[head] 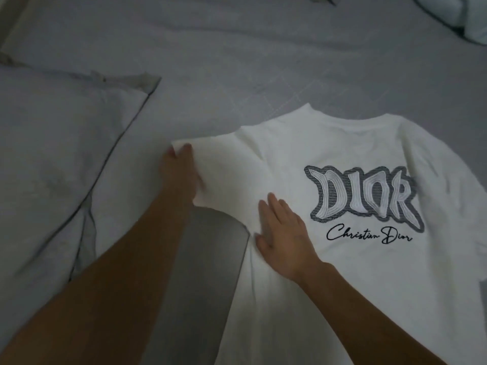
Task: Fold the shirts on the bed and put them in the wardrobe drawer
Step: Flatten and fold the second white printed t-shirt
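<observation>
Shirt: a white T-shirt [329,259] lies spread flat on the grey bed sheet [237,61], neck away from the person, its big printed logo [365,198] facing up.
Place: the shirt is on the bed, just right of a grey pillow [60,154]; no drawer or wardrobe is in view.
Left hand: the left hand [181,175] is on the shirt's left sleeve [210,167], near its outer edge. It is blurred, so I cannot tell whether the fingers pinch the cloth or only lie on it.
Right hand: the right hand [282,238] rests flat on the body of the shirt just left of the logo, fingers straight and close together — pressing, not gripping.
Step in hand: by my reading, this is the start of the first fold. The flat hand seems to mark and hold the fold line while the other deals with the sleeve.
Progress: early — the shirt is not yet folded at all, and nothing is put away.
Next move: likely the sleeve and left side come over onto the logo. That calls for the right hand to keep the cloth from sliding, and for a straight crease from shoulder to hem.
Risk: soft cloth on a soft bed may bunch under the palm.
</observation>
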Tool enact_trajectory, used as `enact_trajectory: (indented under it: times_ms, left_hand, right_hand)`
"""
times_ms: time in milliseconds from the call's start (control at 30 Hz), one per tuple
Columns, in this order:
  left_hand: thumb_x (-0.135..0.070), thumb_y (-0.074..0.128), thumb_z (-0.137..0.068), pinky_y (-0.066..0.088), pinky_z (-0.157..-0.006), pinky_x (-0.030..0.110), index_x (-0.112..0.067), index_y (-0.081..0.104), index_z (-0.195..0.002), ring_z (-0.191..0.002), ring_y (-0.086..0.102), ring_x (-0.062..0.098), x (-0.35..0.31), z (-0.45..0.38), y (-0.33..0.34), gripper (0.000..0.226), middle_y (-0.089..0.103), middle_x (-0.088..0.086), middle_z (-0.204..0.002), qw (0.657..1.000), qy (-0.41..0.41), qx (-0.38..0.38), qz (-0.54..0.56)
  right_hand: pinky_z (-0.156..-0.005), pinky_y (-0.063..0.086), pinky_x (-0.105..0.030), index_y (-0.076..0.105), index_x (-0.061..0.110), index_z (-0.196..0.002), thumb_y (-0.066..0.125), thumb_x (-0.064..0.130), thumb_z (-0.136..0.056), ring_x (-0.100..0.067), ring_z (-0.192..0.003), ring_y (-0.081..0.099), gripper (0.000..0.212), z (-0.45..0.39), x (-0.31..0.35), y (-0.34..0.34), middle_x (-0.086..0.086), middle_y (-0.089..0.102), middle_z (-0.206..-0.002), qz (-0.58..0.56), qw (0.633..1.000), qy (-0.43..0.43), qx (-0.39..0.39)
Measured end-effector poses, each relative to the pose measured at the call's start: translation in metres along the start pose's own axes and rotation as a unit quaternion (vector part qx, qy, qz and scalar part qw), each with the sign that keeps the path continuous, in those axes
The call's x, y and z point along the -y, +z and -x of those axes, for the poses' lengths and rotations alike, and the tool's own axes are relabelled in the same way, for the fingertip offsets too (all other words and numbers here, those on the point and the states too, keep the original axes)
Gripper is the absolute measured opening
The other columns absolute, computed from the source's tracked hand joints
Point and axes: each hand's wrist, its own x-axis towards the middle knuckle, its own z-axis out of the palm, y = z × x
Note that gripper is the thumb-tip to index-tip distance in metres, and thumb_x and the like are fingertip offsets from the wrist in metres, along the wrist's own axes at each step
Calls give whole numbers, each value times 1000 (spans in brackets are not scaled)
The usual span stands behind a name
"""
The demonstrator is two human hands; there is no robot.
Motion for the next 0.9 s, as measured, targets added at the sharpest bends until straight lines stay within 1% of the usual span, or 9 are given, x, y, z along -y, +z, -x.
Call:
enact_trajectory:
  times_ms: [133,233,300,367,467,533,633,800,900]
  left_hand:
    - [-31,52,-93,42,-71,33,-7,63,-97,-79,55,19,-16,-39,-25,27,64,11,-90,979,139,-38,-147]
    - [-19,49,-98,43,-91,39,-2,60,-118,-109,58,33,-2,-51,-28,29,62,21,-120,971,42,-60,-228]
    - [-13,49,-96,38,-101,39,-11,52,-133,-123,49,35,1,-42,-21,37,50,17,-137,965,18,-106,-240]
    - [-11,53,-91,34,-104,41,-15,50,-137,-127,44,35,1,-17,-2,46,45,15,-142,946,160,-87,-268]
    - [-17,54,-92,31,-110,44,-15,45,-145,-143,34,33,11,32,51,53,34,15,-156,838,394,108,-362]
    - [-30,47,-98,26,-114,50,-19,38,-150,-149,22,31,23,56,89,55,23,12,-162,752,461,193,-429]
    - [-47,37,-99,18,-117,56,-26,31,-154,-150,17,32,43,65,120,59,16,9,-164,709,449,206,-503]
    - [-54,26,-97,12,-117,59,-31,20,-156,-152,7,31,63,54,128,64,7,3,-166,691,452,177,-535]
    - [-54,29,-92,11,-117,61,-29,32,-153,-152,8,31,50,61,132,66,12,4,-165,706,409,193,-545]
  right_hand:
    - [-122,6,-39,10,24,-158,39,46,-99,-22,-153,-6,70,-9,5,5,-2,-8,-166,17,999,-42,30]
    - [-122,0,-40,12,24,-158,38,44,-99,-21,-153,-8,68,-17,4,8,0,-9,-166,26,998,-48,36]
    - [-122,-1,-42,16,22,-157,40,43,-98,-23,-153,-5,67,-27,-3,4,-2,-5,-166,34,998,-47,11]
    - [-122,2,-46,21,19,-157,42,42,-98,-26,-153,-1,67,-42,-15,-3,-6,2,-166,47,998,-36,-22]
    - [-122,2,-47,18,15,-158,43,42,-99,-28,-153,1,70,-71,-45,-15,-9,4,-166,69,996,10,-58]
    - [-123,-1,-46,12,14,-158,37,45,-99,-27,-153,-1,71,-85,-76,-24,-8,1,-166,84,993,40,-73]
    - [-123,-6,-44,1,19,-159,19,53,-99,-21,-153,-9,70,-87,-142,-41,-2,-8,-166,118,988,59,-74]
    - [-123,0,-42,6,20,-159,15,50,-98,-21,-153,-3,68,-45,-292,-105,-5,1,-167,177,969,144,-91]
    - [-123,1,-46,7,16,-158,12,46,-95,-27,-152,2,70,-33,-334,-139,-3,3,-167,208,954,200,-79]
